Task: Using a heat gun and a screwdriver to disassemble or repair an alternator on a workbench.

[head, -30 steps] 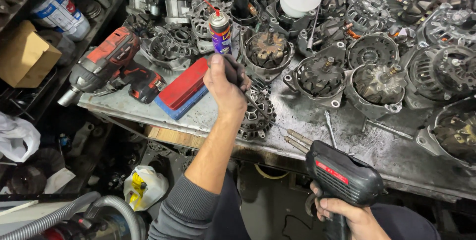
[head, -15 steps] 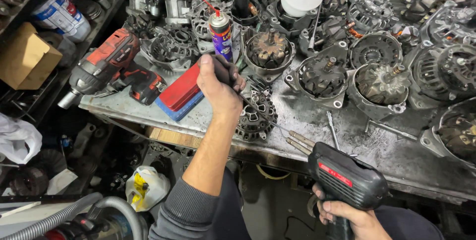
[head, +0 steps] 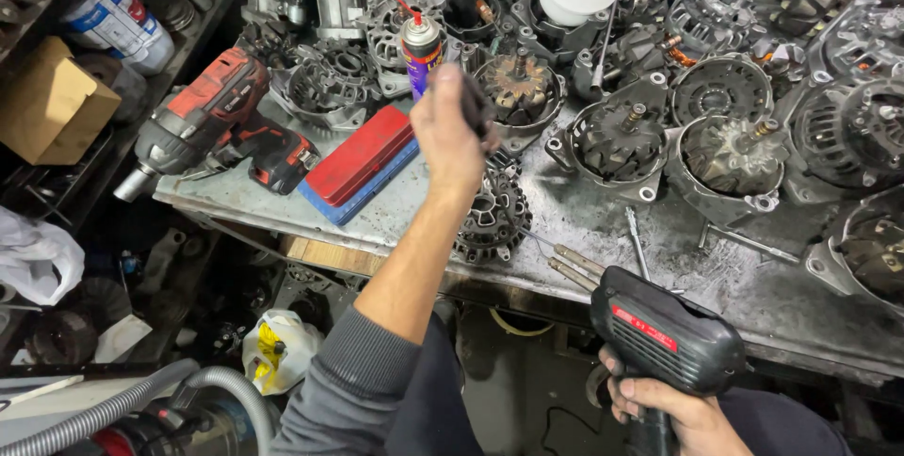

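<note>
Head view shows a grimy metal surface (head: 603, 230) crowded with alternator housings. Below its edge, the right hand (head: 673, 409) grips a black power tool (head: 669, 338), fingers clenched round the handle. Above a red flat case (head: 363, 159), the left hand (head: 452, 131) reaches up, fingers closed on a small dark part (head: 477, 103) just beside a spray can (head: 421, 51).
</note>
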